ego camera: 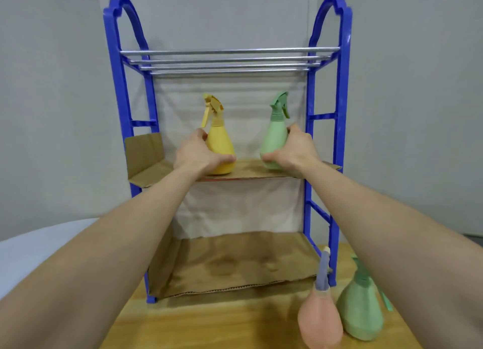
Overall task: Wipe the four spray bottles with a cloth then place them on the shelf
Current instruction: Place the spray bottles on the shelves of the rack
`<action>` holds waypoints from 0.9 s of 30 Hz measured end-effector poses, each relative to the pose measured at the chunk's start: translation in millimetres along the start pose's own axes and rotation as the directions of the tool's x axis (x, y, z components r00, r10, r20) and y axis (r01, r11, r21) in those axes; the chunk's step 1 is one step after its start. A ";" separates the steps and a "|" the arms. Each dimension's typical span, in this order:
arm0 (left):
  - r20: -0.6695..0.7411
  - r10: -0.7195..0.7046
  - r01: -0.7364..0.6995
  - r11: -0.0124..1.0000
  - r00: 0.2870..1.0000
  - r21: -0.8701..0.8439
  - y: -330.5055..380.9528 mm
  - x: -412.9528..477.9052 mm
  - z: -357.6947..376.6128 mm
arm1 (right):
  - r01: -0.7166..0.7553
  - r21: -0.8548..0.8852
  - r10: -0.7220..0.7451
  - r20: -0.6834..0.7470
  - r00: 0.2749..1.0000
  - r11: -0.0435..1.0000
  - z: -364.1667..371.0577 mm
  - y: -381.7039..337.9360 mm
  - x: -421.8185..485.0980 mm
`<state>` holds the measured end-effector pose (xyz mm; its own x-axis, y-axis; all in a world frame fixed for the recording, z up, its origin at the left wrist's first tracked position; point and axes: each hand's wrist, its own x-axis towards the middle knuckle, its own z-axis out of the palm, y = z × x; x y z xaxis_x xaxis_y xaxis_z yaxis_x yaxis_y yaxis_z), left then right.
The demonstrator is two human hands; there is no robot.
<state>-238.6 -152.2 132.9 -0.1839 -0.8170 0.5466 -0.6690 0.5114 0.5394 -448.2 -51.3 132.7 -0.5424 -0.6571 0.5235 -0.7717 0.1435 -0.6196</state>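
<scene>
We see the left hand (196, 155) wrapped around the yellow spray bottle (219, 142), thumb low on its belly, fingers behind its neck. The right hand (292, 150) clasps the light green spray bottle (274, 137) likewise. Both bottles stand upright on the cardboard middle tier (251, 171) of the blue shelf (337, 129). Below the right forearm, a pink spray bottle (320, 320) and a darker green spray bottle (362, 312) stand on the wooden table (209, 322).

You face a plain staged test room: bare grey wall (52, 87), blue plastic rack (339, 129), cardboard-lined shelves (235, 265), wooden table (209, 322).
</scene>
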 end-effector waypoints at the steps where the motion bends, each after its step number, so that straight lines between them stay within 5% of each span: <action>1: 0.018 -0.021 0.021 1.000 1.000 0.022 -3.3 3.8 6.9 | -0.003 -0.040 0.004 0.030 1.000 0.999 4.3 3.3 3.1; 9: 0.128 -0.078 0.066 0.994 0.989 0.092 -9.1 -2.6 -0.4 | 0.008 -0.192 0.025 0.172 0.985 0.981 -15.7 4.1 -3.4; 13: -0.071 0.039 -0.034 0.997 0.997 0.068 -8.1 -53.4 -22.2 | 0.124 -0.122 -0.130 -0.035 0.991 0.985 -60.3 13.7 -61.5; 16: -0.184 0.153 -0.168 0.983 0.971 -0.069 -12.9 -118.8 -19.8 | 0.141 0.107 -0.117 -0.205 0.972 0.984 -84.9 55.7 -135.5; 20: 0.097 0.152 -0.131 0.972 0.984 -0.193 -29.7 -207.4 34.4 | -0.040 0.205 0.105 -0.319 0.942 0.978 -75.8 152.3 -239.6; 24: 0.478 0.100 -0.040 0.990 0.872 -0.134 -40.5 -265.7 121.9 | -0.324 0.111 0.336 -0.118 0.934 0.940 -24.1 240.1 -286.7; 27: 0.549 0.083 0.005 0.988 0.832 -0.157 -26.4 -288.1 170.5 | -0.374 -0.034 0.375 0.007 0.927 0.927 2.7 267.3 -286.9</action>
<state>-290.7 24.2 -148.0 -0.6040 -0.7831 0.1480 -0.5483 0.5431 0.6359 -498.0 173.6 -184.6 -0.7899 -0.5602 0.2493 -0.5234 0.4043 -0.7500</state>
